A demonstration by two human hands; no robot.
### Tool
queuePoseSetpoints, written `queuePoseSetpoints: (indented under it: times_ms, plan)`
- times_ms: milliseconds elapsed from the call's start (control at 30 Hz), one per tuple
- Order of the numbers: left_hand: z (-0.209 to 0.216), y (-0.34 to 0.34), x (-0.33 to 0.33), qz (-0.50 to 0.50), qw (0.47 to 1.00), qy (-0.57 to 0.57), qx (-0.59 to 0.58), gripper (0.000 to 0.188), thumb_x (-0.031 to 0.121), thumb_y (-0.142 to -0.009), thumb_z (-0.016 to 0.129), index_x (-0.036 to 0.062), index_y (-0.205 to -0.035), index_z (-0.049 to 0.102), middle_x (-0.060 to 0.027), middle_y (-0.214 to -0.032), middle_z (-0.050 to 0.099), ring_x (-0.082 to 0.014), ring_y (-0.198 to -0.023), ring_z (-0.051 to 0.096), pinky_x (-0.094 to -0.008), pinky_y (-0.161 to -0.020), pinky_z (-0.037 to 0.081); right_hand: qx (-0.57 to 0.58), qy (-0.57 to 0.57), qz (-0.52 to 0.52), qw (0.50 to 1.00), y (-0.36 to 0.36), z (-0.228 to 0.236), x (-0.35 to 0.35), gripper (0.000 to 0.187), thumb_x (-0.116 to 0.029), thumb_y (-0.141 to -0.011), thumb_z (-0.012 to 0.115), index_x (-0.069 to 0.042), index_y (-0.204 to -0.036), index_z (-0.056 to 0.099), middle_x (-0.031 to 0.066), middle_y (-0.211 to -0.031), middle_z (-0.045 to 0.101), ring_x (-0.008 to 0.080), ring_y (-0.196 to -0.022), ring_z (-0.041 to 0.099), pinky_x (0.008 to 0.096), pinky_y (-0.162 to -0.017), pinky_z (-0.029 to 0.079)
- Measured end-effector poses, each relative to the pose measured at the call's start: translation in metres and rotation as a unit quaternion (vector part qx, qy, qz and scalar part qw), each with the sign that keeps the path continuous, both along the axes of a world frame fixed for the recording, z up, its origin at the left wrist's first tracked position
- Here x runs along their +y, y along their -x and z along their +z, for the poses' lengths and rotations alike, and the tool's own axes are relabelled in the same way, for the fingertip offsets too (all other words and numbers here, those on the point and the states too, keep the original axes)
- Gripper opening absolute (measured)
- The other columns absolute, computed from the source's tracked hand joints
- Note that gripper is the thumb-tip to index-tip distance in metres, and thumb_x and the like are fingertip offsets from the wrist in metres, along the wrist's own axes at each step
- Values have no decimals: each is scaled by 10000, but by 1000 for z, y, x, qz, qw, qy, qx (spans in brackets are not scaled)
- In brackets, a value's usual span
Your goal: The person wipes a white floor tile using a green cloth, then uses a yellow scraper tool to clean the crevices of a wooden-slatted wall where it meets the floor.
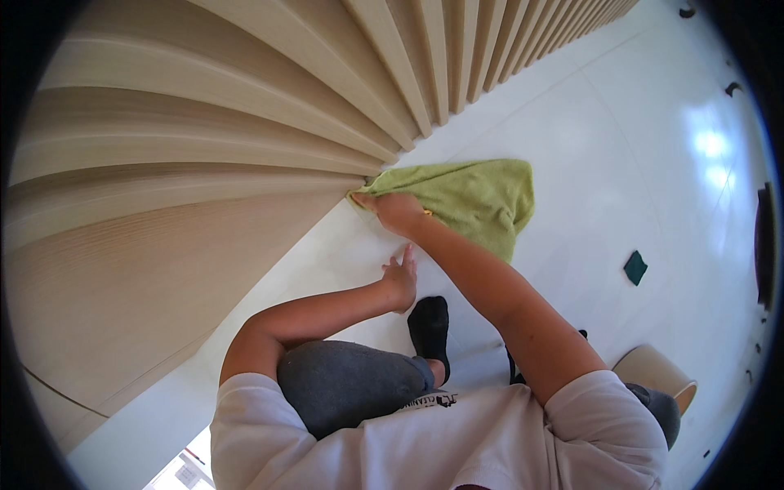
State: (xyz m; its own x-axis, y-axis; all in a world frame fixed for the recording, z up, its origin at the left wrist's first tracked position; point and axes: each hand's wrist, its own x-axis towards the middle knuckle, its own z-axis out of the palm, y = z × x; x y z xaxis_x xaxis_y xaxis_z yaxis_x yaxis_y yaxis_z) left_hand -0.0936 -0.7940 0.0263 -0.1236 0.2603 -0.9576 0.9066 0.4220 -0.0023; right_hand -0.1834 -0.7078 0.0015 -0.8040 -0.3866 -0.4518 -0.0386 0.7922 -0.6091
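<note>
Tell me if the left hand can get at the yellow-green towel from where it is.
Probably yes: the left hand looks empty and is close to the yellow-green towel, though the right forearm partly blocks the direct way.

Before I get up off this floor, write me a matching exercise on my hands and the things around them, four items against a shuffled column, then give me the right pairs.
Column 1
1. Towel
2. Left hand
3. Ankle sock
4. Right hand

Column 2
A. Black, worn on a foot
B. On cloth, beside the wooden slats
C. Holding nothing, close to the right forearm
D. Yellow-green, spread over the white floor

Right pairs: 1-D, 2-C, 3-A, 4-B
</note>
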Motion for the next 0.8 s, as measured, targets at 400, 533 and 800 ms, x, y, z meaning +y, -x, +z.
queuePoseSetpoints:
  times_ms: [400, 533, 800]
  plan:
    - [42, 39, 14, 9, 990, -27, -139, 774, 544, -693, 705, -61, -1153, 552, -290, -1253, 473, -375, -1038, 572, -395, -879, 484, -108, 247, -161, 949, -72, 2, 111, 586, -205, -913, 495, -279, -1452, 280, 207, -1133, 604, 322, -954, 612, 394, -849, 446]
    - [36, 86, 16, 107, 957, -38, -267, 669, 644, -759, 584, -10, -831, 700, -185, -980, 656, -318, -809, 640, -389, -755, 509, -150, 88, -108, 979, -80, 18, 83, 625, -210, -911, 490, -252, -1473, 220, 217, -1037, 624, 337, -909, 613, 375, -824, 449]
    - [50, 124, 4, 278, 943, -100, -155, 661, 591, -779, 618, -5, -1064, 621, -162, -971, 644, -293, -875, 619, -368, -782, 489, -40, 150, -328, 932, -99, 22, 98, 493, -170, -885, 470, -153, -1368, 371, 217, -869, 647, 387, -810, 627, 469, -744, 478]
